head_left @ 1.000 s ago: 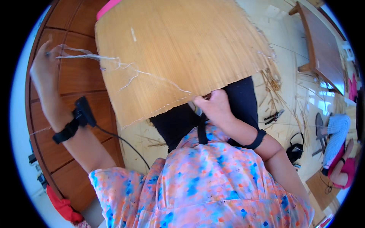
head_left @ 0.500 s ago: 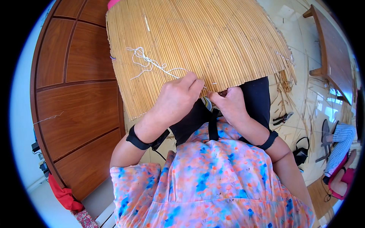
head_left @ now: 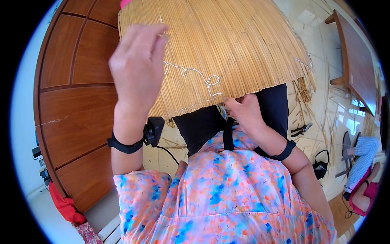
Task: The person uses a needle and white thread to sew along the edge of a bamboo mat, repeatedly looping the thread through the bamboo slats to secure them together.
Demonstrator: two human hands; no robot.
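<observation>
A mat of thin straw-coloured reeds lies over my lap and reaches away from me. My left hand is raised over its left part, fingers bent together and blurred; what they hold, if anything, does not show. White thread runs in loose curls from the near edge, by my right hand, to the left, where my left hand hides the rest. My right hand pinches the near edge at the middle, thumb on top and fingers underneath. Short white stitches follow that edge on its left side.
Brown wooden panelled furniture stands close on the left. To the right, a wooden bench, pruning shears, a black pouch and scattered reed pieces are on the tiled floor. Another person's checked trouser leg shows at far right.
My left hand has moved from the mat's near edge up and to the left. The bunched thread is now drawn out in loops across the mat. My right hand stays in place.
</observation>
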